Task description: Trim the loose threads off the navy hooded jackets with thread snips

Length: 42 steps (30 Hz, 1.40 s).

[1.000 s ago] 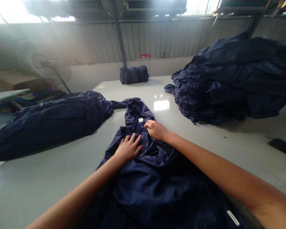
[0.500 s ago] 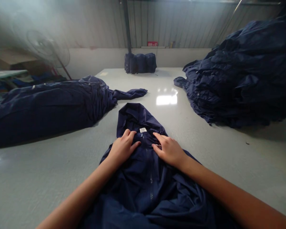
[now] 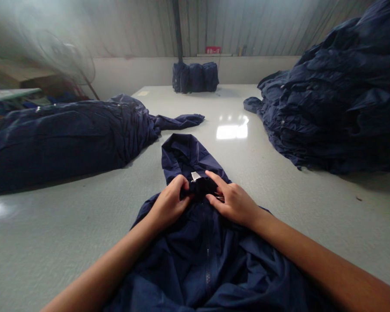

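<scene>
A dark navy hooded jacket (image 3: 195,242) lies front up before me, its hood (image 3: 201,157) pointing away and its zip running down the middle. A small white label (image 3: 195,176) shows inside the neck. My left hand (image 3: 172,199) is closed on the left side of the collar, thumb and fingers pinching the cloth. At the collar's right side, my right hand (image 3: 232,201) has its index finger stretched forward and its thumb apart from it. Something thin with a pale edge shows within that hand, mostly hidden by the fingers. The neck opening between both hands looks dark.
On the pale table (image 3: 169,104), a long stack of navy garments (image 3: 68,138) lies at left, one sleeve stretching right. A tall navy heap (image 3: 338,99) rises at right. Several navy bundles (image 3: 195,78) stand at the far end. Beyond the left stack is a fan (image 3: 65,60).
My left hand has closed on the collar edge, and the collar has been lifted and folded open, showing dark cloth inside. My right hand stays at the collar. The whole view has shifted slightly.
</scene>
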Each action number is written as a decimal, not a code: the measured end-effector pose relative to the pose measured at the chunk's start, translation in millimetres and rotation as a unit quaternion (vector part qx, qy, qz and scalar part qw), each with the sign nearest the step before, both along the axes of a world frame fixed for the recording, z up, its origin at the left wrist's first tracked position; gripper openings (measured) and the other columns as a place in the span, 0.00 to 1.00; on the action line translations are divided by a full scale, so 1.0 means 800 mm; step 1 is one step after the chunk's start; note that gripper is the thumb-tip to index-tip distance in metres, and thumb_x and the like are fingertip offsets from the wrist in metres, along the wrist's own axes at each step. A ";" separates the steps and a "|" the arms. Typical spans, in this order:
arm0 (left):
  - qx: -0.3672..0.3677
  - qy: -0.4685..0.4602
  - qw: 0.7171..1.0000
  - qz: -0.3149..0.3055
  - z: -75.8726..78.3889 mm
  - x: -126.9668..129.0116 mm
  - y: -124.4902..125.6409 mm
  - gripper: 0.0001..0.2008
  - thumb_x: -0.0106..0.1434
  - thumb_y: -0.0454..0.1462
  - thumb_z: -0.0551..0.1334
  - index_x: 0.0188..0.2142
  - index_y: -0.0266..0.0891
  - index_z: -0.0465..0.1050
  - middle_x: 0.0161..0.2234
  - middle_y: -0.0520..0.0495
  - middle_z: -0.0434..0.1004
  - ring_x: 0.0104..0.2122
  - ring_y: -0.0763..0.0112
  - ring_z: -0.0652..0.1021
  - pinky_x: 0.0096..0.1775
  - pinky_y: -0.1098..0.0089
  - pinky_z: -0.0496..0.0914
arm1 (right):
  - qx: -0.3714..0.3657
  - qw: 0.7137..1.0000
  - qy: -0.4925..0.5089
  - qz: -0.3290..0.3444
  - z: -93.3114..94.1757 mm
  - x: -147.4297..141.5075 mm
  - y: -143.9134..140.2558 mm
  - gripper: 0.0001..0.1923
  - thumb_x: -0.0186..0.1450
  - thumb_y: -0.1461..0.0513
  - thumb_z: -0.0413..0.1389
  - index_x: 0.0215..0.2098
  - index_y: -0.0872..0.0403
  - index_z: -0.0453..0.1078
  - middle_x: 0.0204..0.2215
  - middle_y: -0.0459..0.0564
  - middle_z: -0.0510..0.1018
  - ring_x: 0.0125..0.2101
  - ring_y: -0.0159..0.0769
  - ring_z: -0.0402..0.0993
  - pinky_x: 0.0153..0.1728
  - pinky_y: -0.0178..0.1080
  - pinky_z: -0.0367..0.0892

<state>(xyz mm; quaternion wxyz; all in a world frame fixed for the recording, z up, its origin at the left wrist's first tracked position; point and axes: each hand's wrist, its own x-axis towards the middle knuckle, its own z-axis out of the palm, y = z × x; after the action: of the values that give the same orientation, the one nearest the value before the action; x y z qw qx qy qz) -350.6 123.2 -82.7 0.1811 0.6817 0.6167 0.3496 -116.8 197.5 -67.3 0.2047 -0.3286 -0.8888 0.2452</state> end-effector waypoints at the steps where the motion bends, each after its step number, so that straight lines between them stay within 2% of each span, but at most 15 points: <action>1: -0.005 -0.027 1.000 -0.008 0.000 0.000 0.001 0.10 0.66 0.38 0.65 0.41 0.43 0.63 0.37 0.52 0.71 0.36 0.67 0.73 0.41 0.66 0.68 | -0.022 0.999 0.022 0.010 0.000 -0.001 0.003 0.36 0.72 0.57 0.58 0.76 0.56 0.58 0.24 0.43 0.77 0.23 0.37 0.73 0.30 0.38 0.64; 3: -0.021 -0.083 0.996 -0.021 0.001 -0.001 0.004 0.13 0.67 0.42 0.66 0.45 0.41 0.66 0.39 0.51 0.74 0.37 0.67 0.75 0.42 0.67 0.70 | -0.072 0.995 0.070 0.022 -0.001 -0.002 0.010 0.30 0.72 0.57 0.58 0.70 0.55 0.67 0.20 0.39 0.71 0.20 0.33 0.66 0.28 0.36 0.60; 6: -0.053 -0.160 0.985 -0.037 0.004 -0.001 0.007 0.17 0.68 0.45 0.66 0.51 0.39 0.71 0.44 0.45 0.80 0.41 0.65 0.79 0.41 0.68 0.72 | -0.134 0.983 0.124 0.009 -0.005 -0.003 0.019 0.17 0.71 0.58 0.59 0.54 0.56 0.78 0.17 0.37 0.65 0.19 0.31 0.61 0.25 0.35 0.57; 9: -0.087 -0.215 0.972 -0.041 0.007 -0.001 0.008 0.21 0.67 0.48 0.68 0.54 0.39 0.77 0.46 0.43 0.82 0.35 0.68 0.79 0.32 0.72 0.70 | -0.158 0.978 0.136 -0.001 -0.010 -0.003 0.023 0.11 0.69 0.57 0.61 0.44 0.55 0.79 0.18 0.38 0.66 0.19 0.30 0.61 0.24 0.35 0.55; 12: -0.111 -0.254 0.960 -0.029 0.008 -0.002 0.006 0.24 0.68 0.49 0.68 0.58 0.40 0.77 0.38 0.47 0.81 0.24 0.76 0.71 0.24 0.74 0.63 | -0.167 0.976 0.137 -0.002 -0.014 -0.002 0.024 0.11 0.69 0.56 0.58 0.38 0.55 0.78 0.20 0.42 0.70 0.21 0.30 0.61 0.24 0.35 0.54; 14: -0.119 -0.271 0.955 -0.022 0.009 -0.003 0.005 0.26 0.67 0.49 0.69 0.60 0.40 0.76 0.33 0.50 0.78 0.21 0.78 0.68 0.23 0.75 0.61 | -0.177 0.974 0.142 -0.005 -0.015 -0.001 0.024 0.12 0.70 0.56 0.57 0.37 0.55 0.77 0.20 0.41 0.69 0.20 0.30 0.60 0.23 0.35 0.53; 18: -0.130 -0.281 0.951 -0.014 0.010 -0.005 0.007 0.27 0.66 0.48 0.70 0.61 0.39 0.76 0.31 0.52 0.76 0.21 0.78 0.68 0.22 0.76 0.61 | -0.213 0.963 0.163 -0.017 -0.013 0.001 0.026 0.11 0.69 0.55 0.56 0.35 0.54 0.74 0.17 0.38 0.64 0.17 0.29 0.56 0.19 0.34 0.48; 21: -0.136 -0.269 0.953 -0.011 0.009 -0.004 0.011 0.26 0.65 0.48 0.71 0.57 0.36 0.78 0.29 0.52 0.76 0.19 0.77 0.70 0.21 0.75 0.62 | -0.234 0.952 0.194 -0.040 -0.011 0.004 0.025 0.10 0.68 0.57 0.55 0.33 0.53 0.72 0.16 0.39 0.67 0.16 0.29 0.60 0.19 0.33 0.52; 25: -0.102 -0.237 0.966 -0.011 0.004 0.002 0.012 0.17 0.65 0.47 0.70 0.44 0.37 0.74 0.29 0.52 0.76 0.19 0.76 0.70 0.21 0.74 0.64 | -0.254 0.933 0.243 -0.077 -0.013 0.006 0.023 0.08 0.69 0.57 0.53 0.36 0.52 0.70 0.16 0.40 0.72 0.14 0.30 0.60 0.18 0.34 0.54; 27: -0.056 -0.213 0.975 -0.014 0.001 0.006 0.010 0.11 0.67 0.43 0.67 0.41 0.39 0.69 0.30 0.53 0.74 0.22 0.75 0.72 0.24 0.74 0.67 | -0.262 0.927 0.256 -0.081 -0.013 0.007 0.021 0.12 0.71 0.54 0.53 0.34 0.52 0.69 0.18 0.42 0.75 0.13 0.29 0.58 0.17 0.34 0.52; 29: 0.005 -0.178 0.984 -0.024 0.001 0.009 0.006 0.07 0.68 0.37 0.64 0.38 0.41 0.65 0.34 0.51 0.74 0.30 0.72 0.74 0.33 0.71 0.70 | -0.260 0.926 0.266 -0.073 -0.013 0.008 0.020 0.14 0.71 0.52 0.56 0.32 0.52 0.69 0.20 0.43 0.76 0.16 0.28 0.58 0.19 0.35 0.51; 32: 0.089 -0.107 0.989 -0.051 0.003 0.011 0.000 0.08 0.64 0.28 0.61 0.33 0.41 0.64 0.38 0.49 0.72 0.40 0.69 0.73 0.43 0.68 0.69 | -0.225 0.930 0.287 -0.055 -0.011 0.011 0.017 0.10 0.64 0.57 0.65 0.33 0.52 0.71 0.22 0.40 0.71 0.22 0.29 0.60 0.23 0.35 0.52; 35: 0.135 -0.040 0.987 -0.074 0.005 0.011 -0.005 0.12 0.60 0.22 0.58 0.32 0.41 0.64 0.40 0.49 0.68 0.40 0.69 0.70 0.43 0.69 0.66 | -0.196 0.932 0.302 -0.039 -0.012 0.013 0.012 0.09 0.61 0.63 0.66 0.35 0.52 0.70 0.25 0.39 0.67 0.26 0.29 0.61 0.27 0.36 0.53; 42: 0.151 0.040 0.984 -0.085 0.003 0.011 -0.010 0.13 0.59 0.21 0.57 0.33 0.41 0.62 0.43 0.48 0.66 0.41 0.69 0.70 0.44 0.70 0.67 | -0.204 0.928 0.312 -0.026 -0.016 0.014 0.008 0.07 0.62 0.65 0.62 0.34 0.52 0.67 0.25 0.39 0.66 0.26 0.29 0.60 0.27 0.36 0.53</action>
<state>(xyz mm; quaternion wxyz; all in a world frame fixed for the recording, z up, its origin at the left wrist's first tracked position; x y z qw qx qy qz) -341.9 115.1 -80.2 0.0800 0.7649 0.5030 0.3944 -105.3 203.9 -80.1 0.4064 -0.2934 -0.7022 0.5057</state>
